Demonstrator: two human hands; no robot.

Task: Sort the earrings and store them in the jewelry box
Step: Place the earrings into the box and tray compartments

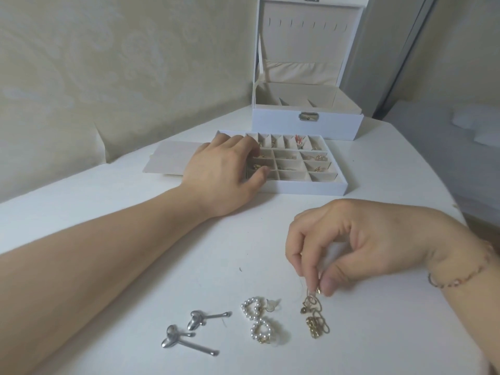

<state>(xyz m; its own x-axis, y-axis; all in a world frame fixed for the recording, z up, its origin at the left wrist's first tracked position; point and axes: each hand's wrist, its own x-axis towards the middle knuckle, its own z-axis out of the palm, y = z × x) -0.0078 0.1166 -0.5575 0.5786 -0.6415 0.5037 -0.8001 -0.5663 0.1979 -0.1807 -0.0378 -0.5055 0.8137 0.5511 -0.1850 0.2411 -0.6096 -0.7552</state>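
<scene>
A white divided tray (pixel 305 188) lies mid-table, with small earrings in several of its compartments. My left hand (pixel 221 171) rests on the tray's left side, fingers reaching into the compartments. Nearer to me, my right hand (pixel 351 244) pinches the top of a gold earring (pixel 311 300) that touches the table. A second gold earring (pixel 316 327) lies just below it. Two pearl hoop earrings (pixel 257 318) lie to their left, and two silver drop earrings (pixel 189 331) lie further left. The open white jewelry box (pixel 307 123) stands behind the tray.
The white table (pixel 135 212) meets a pale wall on the left and ends in a curved edge at the right. A flat beige flap (pixel 167 158) lies beside the tray's left side. A bracelet circles my right wrist (pixel 460 277).
</scene>
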